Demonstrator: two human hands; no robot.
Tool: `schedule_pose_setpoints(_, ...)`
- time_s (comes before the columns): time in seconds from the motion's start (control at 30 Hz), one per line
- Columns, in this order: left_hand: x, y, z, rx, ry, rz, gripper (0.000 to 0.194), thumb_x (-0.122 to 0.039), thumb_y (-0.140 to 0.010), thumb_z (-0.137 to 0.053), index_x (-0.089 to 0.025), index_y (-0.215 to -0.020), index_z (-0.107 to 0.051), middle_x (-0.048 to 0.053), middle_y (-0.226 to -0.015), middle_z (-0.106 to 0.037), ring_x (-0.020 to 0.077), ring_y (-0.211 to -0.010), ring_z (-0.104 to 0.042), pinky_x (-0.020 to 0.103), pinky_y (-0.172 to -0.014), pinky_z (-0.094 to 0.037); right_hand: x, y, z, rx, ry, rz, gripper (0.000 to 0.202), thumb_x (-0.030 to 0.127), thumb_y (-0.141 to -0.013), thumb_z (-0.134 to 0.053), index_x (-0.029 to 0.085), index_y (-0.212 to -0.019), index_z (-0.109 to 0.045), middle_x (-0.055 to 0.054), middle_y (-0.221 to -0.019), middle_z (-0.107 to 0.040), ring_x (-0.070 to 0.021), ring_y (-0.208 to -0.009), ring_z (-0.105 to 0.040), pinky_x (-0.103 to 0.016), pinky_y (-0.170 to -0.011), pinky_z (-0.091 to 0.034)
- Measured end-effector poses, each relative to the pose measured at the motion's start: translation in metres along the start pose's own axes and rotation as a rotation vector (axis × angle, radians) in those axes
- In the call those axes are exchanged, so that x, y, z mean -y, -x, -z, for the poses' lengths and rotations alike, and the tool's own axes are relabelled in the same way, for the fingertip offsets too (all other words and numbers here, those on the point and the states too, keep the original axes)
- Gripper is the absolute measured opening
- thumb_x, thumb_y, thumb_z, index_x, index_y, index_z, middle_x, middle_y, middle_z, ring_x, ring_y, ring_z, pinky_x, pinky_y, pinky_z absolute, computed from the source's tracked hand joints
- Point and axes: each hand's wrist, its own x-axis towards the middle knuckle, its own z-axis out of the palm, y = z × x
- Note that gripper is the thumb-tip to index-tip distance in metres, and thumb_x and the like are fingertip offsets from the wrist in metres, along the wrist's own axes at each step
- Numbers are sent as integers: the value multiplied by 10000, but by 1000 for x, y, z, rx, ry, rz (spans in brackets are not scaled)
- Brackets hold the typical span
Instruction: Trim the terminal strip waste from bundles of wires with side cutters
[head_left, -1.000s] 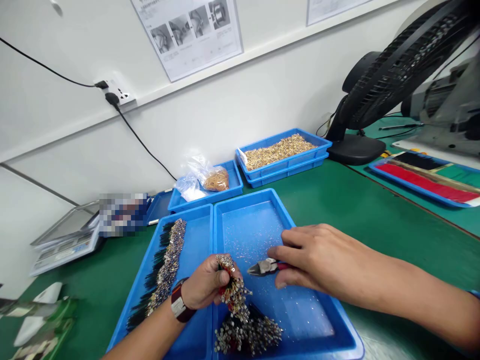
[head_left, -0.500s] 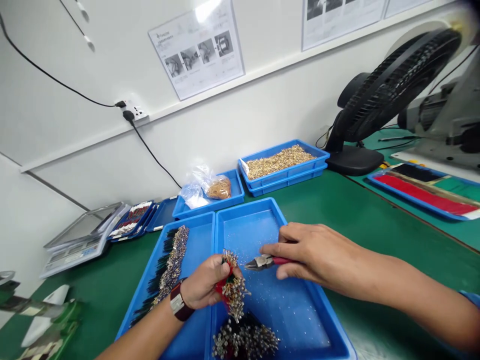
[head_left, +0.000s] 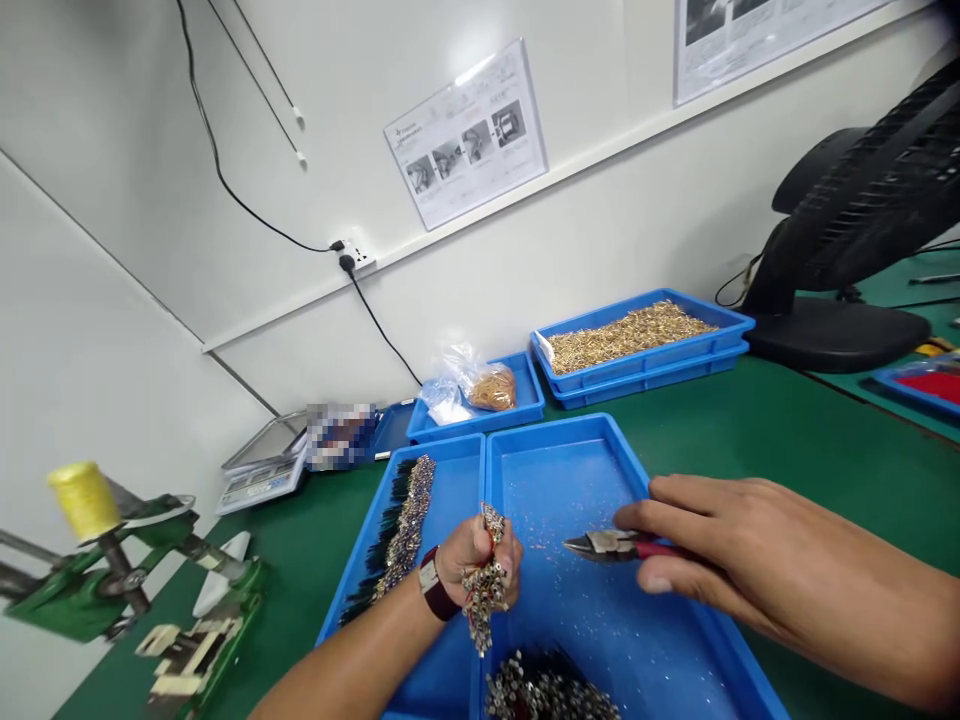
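Observation:
In my left hand (head_left: 459, 560), fingers wrapped round it, is a bundle of thin wires with metal terminals (head_left: 486, 595) fanning out past the thumb. My right hand (head_left: 720, 545) grips cutting pliers (head_left: 606, 545) by the red handles. Their jaws point left, apart from the bundle. Both hands are above a blue tray (head_left: 555, 465) with small bright scraps on its floor. At its near end lies a pile of dark wires with metal ends (head_left: 544, 690). The adjoining blue tray (head_left: 459, 500) holds a long row of black wires with terminals (head_left: 409, 525).
Stacked blue trays of gold-coloured pins (head_left: 630, 340) and a tray with plastic bags (head_left: 487, 385) stand by the wall. A black fan (head_left: 825, 330) is at right. A scale (head_left: 262, 485) and a green machine (head_left: 202, 620) with a yellow spool (head_left: 84, 500) are at left.
The view has swung left, showing more of the green machine. My left hand has turned the wire bundle, hiding most of its red wires. The pliers are farther from it.

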Motion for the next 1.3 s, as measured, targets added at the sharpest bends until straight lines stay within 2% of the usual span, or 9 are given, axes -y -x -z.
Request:
schedule_pose_setpoints(0.2, 7, -2, 9, 48, 34, -15, 698, -823, -626, -861, -176, -545, -613, -10, -452, -499, 98, -332, -432, 234, -372, -329, -1, -1, -6, 61, -6, -1, 458, 584, -1124, -415, 277, -1029, -742, -32, -871, -704, -205, -662, -712, -335, -557, -483)
schedule_pose_setpoints(0.4, 5, -4, 5, 98, 21, -52, 709, -749, -580, -933, -176, -478, -529, -15, -421, -503, 109, -296, -470, 214, -325, -366, -1, 0, -7, 86, 15, 7, 471, 581, -1134, -377, 283, -1028, -725, -28, -876, -699, -208, -684, -717, -335, -565, -478)
schedule_pose_setpoints(0.6, 4, 0, 2, 74, -41, -65, 747, -797, -566, -917, -164, -463, -533, 3, -436, -529, 101, -343, -509, 191, -348, -403, -1, 0, -9, 75, 28, 45, 457, 569, -1135, -392, 275, -1025, -724, -25, -865, -690, -199, -677, -704, -328, -568, -458)
schedule_pose_setpoints(0.77, -2, -1, -4, 73, -108, 6, 764, -841, -485, -916, -151, -498, -589, 9, -435, -549, 93, -329, -481, 194, -331, -362, 0, -1, -9, 127, 38, 41, 453, 575, -1132, -400, 259, -1013, -702, -23, -867, -671, -206, -687, -679, -331, -579, -435)
schedule_pose_setpoints(0.83, -7, 1, -11, 97, -139, 64, 712, -783, -543, -939, -119, -590, -686, 24, -475, -598, 82, -309, -448, 195, -297, -298, 2, -1, -8, 181, 31, 26, 446, 592, -1125, -409, 257, -1027, -688, -22, -885, -662, -208, -705, -665, -334, -594, -422)
schedule_pose_setpoints(0.97, -17, 3, -30, 127, -177, 150, 476, -555, -812, -897, -93, -877, -806, 18, -612, -677, 44, -302, -394, 184, -255, -213, 5, 0, -7, 263, 29, -17, 468, 646, -1105, -410, 260, -1037, -666, -19, -905, -645, -219, -749, -640, -344, -619, -379)
schedule_pose_setpoints(1.03, -21, 3, -38, 57, -253, 179, 407, -503, -852, -877, -113, -944, -805, -7, -653, -674, 31, -330, -392, 165, -275, -238, 3, 1, -6, 271, 67, -41, 496, 666, -1101, -393, 256, -998, -653, -13, -869, -629, -214, -707, -611, -345, -595, -332)
schedule_pose_setpoints(1.13, -25, 2, -47, -82, -383, 184, 471, -567, -848, -856, -125, -995, -783, -31, -695, -640, 26, -377, -391, 154, -301, -268, -1, 0, -8, 245, 177, -49, 516, 648, -1113, -360, 245, -929, -625, -9, -797, -598, -211, -636, -555, -351, -573, -263)
schedule_pose_setpoints(1.3, -29, 1, -55, -156, -455, 131, 568, -670, -845, -806, -119, -959, -723, -48, -667, -579, 27, -404, -340, 162, -324, -235, -8, -2, -20, 190, 302, -9, 500, 599, -1129, -349, 236, -921, -623, -29, -796, -602, -234, -652, -554, -371, -611, -290)
